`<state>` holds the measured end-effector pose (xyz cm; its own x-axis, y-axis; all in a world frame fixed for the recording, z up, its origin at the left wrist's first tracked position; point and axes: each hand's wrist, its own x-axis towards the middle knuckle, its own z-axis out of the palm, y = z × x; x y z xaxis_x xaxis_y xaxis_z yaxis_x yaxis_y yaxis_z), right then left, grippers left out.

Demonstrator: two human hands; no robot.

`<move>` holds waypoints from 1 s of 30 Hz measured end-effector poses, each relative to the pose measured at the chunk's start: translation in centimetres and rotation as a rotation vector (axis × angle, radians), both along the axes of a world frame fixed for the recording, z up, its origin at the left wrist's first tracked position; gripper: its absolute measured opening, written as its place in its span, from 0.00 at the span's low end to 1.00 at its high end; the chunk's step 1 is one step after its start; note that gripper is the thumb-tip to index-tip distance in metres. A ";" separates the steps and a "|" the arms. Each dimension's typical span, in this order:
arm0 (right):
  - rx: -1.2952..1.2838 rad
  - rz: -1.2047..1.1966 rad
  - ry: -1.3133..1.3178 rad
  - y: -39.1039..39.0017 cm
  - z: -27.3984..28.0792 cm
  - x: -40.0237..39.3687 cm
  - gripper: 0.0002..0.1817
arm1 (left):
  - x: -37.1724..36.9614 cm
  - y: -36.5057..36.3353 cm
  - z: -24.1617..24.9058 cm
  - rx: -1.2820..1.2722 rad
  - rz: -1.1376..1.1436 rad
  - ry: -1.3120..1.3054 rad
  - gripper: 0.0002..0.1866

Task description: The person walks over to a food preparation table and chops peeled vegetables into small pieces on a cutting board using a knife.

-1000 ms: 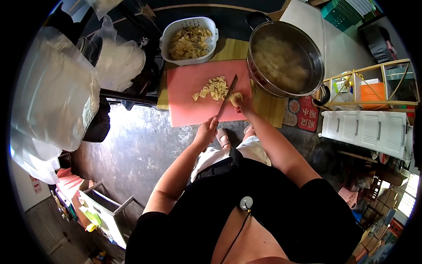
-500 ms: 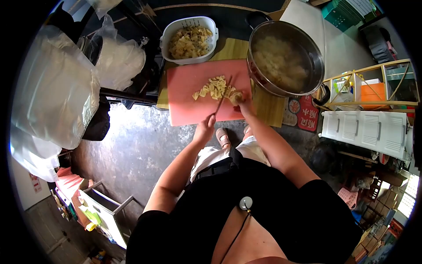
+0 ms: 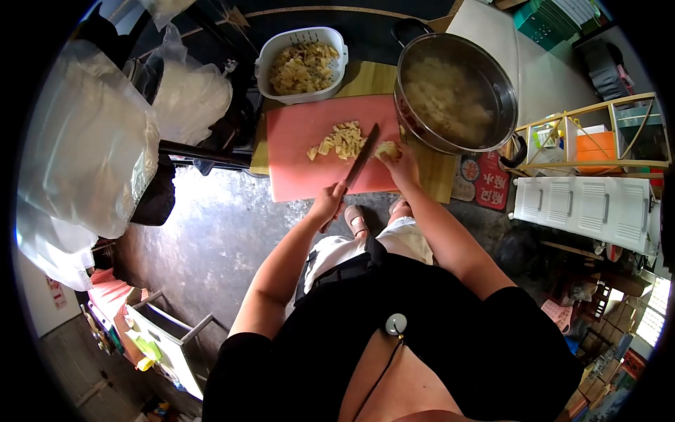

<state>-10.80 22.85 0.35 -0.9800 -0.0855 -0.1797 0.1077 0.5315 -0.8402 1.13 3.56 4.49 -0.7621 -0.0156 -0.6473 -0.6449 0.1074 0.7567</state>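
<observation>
My left hand (image 3: 329,204) is closed round the handle of a long knife (image 3: 363,154), its blade slanting up and to the right over a pink cutting board (image 3: 295,169). Just left of the blade lies a loose pile of chopped pale yellow food pieces (image 3: 347,139). On the other side of the blade, my right hand (image 3: 403,171) grips a larger pale yellow chunk (image 3: 388,149) near the board's right edge. The fingers partly cover this chunk.
Behind the board stands a white basket (image 3: 264,74) of cut pieces. A large metal pot (image 3: 512,105) of liquid and pale chunks is at the right, over the wooden board (image 3: 436,176). Clear plastic bags (image 3: 91,141) hang at the left.
The knife has turned from edge-on so that its blade side shows. My right hand has drawn the chunk rightward, away from the blade and the chopped pile.
</observation>
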 end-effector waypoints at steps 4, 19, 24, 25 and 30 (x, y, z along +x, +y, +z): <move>-0.109 0.027 -0.149 -1.2 -3.4 -1.0 0.26 | -0.2 -1.5 0.4 -0.040 0.111 -0.015 0.21; 0.058 0.153 0.160 -1.8 -7.0 -0.5 0.24 | 0.7 -0.1 1.6 0.137 0.100 -0.067 0.20; 0.270 0.144 0.187 -2.6 -2.7 0.1 0.26 | 0.8 0.6 3.3 -0.036 -0.002 0.035 0.20; 0.204 0.150 0.084 -2.6 -3.0 0.0 0.26 | 0.7 0.0 2.3 0.121 0.099 -0.053 0.20; 0.194 0.164 -0.029 -2.2 -2.4 -0.1 0.28 | 0.3 -0.2 2.7 0.083 0.070 -0.091 0.21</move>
